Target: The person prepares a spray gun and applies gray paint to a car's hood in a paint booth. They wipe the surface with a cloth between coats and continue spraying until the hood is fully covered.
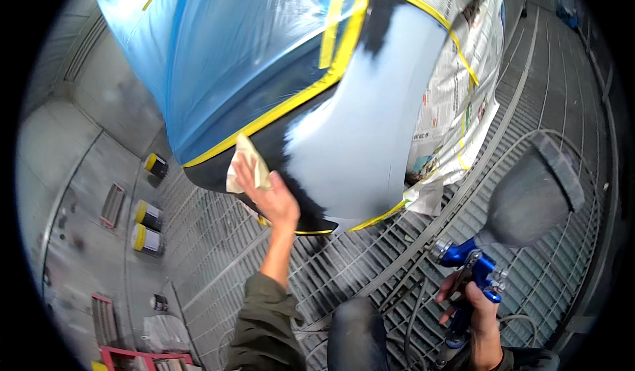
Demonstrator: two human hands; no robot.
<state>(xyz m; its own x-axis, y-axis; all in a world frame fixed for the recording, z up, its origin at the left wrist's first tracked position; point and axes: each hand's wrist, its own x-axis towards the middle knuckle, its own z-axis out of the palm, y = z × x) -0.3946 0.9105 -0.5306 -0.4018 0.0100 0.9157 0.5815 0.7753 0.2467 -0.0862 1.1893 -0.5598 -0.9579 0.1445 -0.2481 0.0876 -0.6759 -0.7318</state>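
Left hand: fingers extended, pale cloth beneath, centre-left | Right hand: grasps spray gun, lower right | Grey-black panel: upper centre | Advice: wipe lightly, cloth flat, spare yellow tape, hold gun well apart

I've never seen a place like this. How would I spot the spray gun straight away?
Start at the big pale grey and black panel edged with yellow tape. Down and to its right, the person's right hand holds the spray gun. Its shiny blue body, below a bulky grey cup, stands out against the dull floor grating.
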